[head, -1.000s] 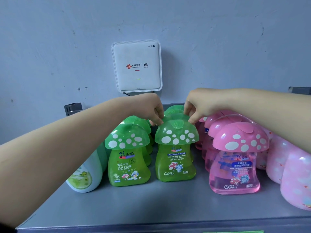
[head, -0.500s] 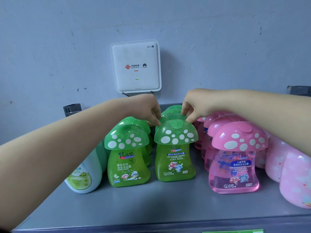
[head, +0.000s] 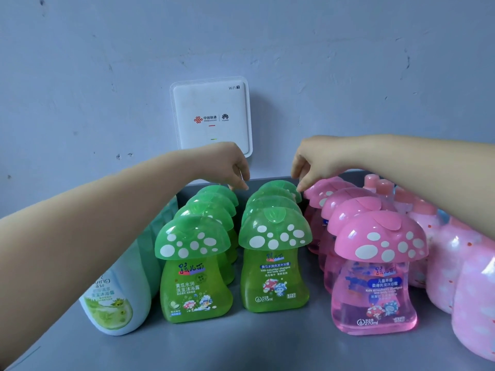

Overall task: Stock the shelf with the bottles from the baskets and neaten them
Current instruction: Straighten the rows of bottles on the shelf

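Note:
Two rows of green mushroom-cap bottles (head: 274,279) stand on the grey shelf (head: 267,341), with a row of pink mushroom-cap bottles (head: 373,290) to their right. My left hand (head: 231,167) reaches to the back, its curled fingertips pinching the edge of the rearmost cap in the left green row (head: 218,190). My right hand (head: 313,162) is opposite it, with thumb and finger pinching the right edge of the rearmost cap in the right green row (head: 280,184). The bodies of the rear bottles are hidden behind the front ones.
A white and green bottle (head: 117,303) stands at the left under my forearm. Rounded pink bottles (head: 471,298) crowd the right end. A white WiFi box (head: 211,116) hangs on the blue-grey wall behind. A strip of bare shelf runs along the front.
Both hands let go of the second cap in the right green row and moved back and apart to the rearmost caps. The view now looks down more steeply on the rows.

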`<state>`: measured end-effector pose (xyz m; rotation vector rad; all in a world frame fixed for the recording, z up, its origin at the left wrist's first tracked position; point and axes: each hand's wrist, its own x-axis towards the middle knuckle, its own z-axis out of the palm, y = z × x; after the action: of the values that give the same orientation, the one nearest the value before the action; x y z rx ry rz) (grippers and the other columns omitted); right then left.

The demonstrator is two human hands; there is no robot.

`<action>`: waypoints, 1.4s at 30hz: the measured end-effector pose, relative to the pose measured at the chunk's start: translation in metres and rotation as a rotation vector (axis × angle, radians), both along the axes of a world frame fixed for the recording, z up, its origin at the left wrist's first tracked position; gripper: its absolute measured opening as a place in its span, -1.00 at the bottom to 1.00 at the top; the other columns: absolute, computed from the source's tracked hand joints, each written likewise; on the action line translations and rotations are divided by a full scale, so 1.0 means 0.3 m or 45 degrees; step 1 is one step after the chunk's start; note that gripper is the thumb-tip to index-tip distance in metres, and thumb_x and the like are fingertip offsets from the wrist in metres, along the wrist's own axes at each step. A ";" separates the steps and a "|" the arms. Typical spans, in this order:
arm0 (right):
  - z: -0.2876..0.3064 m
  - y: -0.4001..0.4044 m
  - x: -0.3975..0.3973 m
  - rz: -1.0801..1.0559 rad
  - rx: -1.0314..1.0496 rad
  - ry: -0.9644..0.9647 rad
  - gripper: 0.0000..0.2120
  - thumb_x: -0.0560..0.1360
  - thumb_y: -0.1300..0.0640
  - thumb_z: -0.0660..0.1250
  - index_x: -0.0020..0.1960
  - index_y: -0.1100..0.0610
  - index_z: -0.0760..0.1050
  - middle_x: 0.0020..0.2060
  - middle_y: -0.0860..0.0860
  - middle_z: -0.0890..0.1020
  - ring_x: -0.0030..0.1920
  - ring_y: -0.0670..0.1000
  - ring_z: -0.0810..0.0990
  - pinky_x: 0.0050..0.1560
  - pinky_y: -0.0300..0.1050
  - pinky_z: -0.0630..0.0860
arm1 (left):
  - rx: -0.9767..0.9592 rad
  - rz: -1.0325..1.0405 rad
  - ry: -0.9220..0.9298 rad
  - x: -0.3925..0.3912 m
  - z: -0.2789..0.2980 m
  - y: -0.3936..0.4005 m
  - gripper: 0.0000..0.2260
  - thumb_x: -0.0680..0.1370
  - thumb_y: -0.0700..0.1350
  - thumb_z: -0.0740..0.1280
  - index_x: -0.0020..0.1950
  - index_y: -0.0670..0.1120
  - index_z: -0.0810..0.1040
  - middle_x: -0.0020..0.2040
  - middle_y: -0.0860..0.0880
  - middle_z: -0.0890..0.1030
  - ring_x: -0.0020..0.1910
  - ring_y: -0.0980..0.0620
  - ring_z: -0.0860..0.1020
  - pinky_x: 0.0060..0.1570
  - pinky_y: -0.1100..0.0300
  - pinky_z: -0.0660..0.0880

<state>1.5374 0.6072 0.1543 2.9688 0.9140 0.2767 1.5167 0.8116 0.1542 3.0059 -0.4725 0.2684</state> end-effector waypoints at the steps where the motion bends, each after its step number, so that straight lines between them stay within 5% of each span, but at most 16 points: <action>1: -0.006 0.002 0.012 -0.010 -0.029 0.005 -0.64 0.41 0.01 0.45 0.15 0.13 0.58 -0.01 -0.05 0.67 -0.03 -0.05 0.58 0.01 -0.19 0.50 | 0.033 0.012 0.012 0.016 -0.011 -0.003 -0.77 0.46 -0.06 0.44 0.08 -0.07 0.62 -0.13 -0.01 0.69 -0.11 0.06 0.61 -0.02 0.22 0.48; 5: -0.037 0.017 0.051 -0.020 -0.104 0.056 -0.65 0.41 0.03 0.45 0.15 0.14 0.58 -0.03 -0.04 0.67 -0.10 -0.09 0.54 -0.14 -0.30 0.43 | 0.112 0.017 0.058 0.068 -0.045 -0.011 -0.74 0.47 -0.05 0.42 0.13 -0.07 0.60 -0.03 0.00 0.68 -0.16 0.15 0.56 -0.12 0.38 0.42; 11: -0.067 0.046 0.088 0.002 -0.152 0.051 -0.68 0.43 0.03 0.42 0.12 0.17 0.58 -0.06 0.00 0.67 -0.11 -0.02 0.57 -0.23 -0.34 0.40 | 0.128 -0.039 0.092 0.093 -0.060 -0.028 -0.77 0.49 -0.12 0.40 0.12 -0.11 0.61 -0.08 -0.05 0.70 -0.29 0.28 0.53 -0.08 0.25 0.52; 16: -0.078 0.066 0.103 -0.020 -0.176 0.014 -0.74 0.44 0.07 0.40 0.02 0.23 0.61 -0.08 0.08 0.69 -0.21 -0.04 0.52 -0.34 -0.28 0.37 | 0.159 -0.047 0.079 0.112 -0.065 -0.026 -0.78 0.48 -0.11 0.41 0.12 -0.08 0.62 -0.09 -0.03 0.70 -0.43 0.41 0.49 -0.22 0.35 0.47; 24: -0.084 0.080 0.105 -0.013 -0.181 -0.010 -0.79 0.44 0.11 0.39 -0.01 0.23 0.63 -0.11 0.09 0.70 -0.24 -0.05 0.51 -0.34 -0.26 0.37 | 0.135 -0.040 0.111 0.100 -0.068 -0.010 -0.76 0.46 -0.15 0.43 0.13 -0.09 0.62 -0.08 -0.04 0.70 -0.23 0.16 0.60 0.00 0.15 0.55; 31: -0.083 0.084 0.099 -0.004 -0.186 -0.015 -0.79 0.44 0.13 0.38 -0.01 0.25 0.62 -0.10 0.10 0.69 -0.26 -0.05 0.49 -0.37 -0.28 0.34 | 0.141 -0.009 0.085 0.090 -0.074 -0.012 -0.72 0.46 -0.15 0.43 0.17 -0.09 0.60 -0.01 -0.04 0.69 -0.14 0.15 0.58 -0.18 0.44 0.41; 42: -0.087 0.082 0.104 -0.017 -0.191 -0.018 -0.79 0.44 0.12 0.38 -0.01 0.24 0.62 -0.10 0.09 0.69 -0.24 -0.05 0.49 -0.34 -0.26 0.36 | 0.154 -0.004 0.068 0.098 -0.079 -0.019 -0.71 0.45 -0.13 0.44 0.17 -0.08 0.60 -0.01 -0.02 0.69 -0.15 0.16 0.56 -0.20 0.43 0.41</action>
<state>1.5687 0.6317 0.1282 2.8313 0.8718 0.2177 1.5462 0.8059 0.1306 3.1202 -0.5055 0.1640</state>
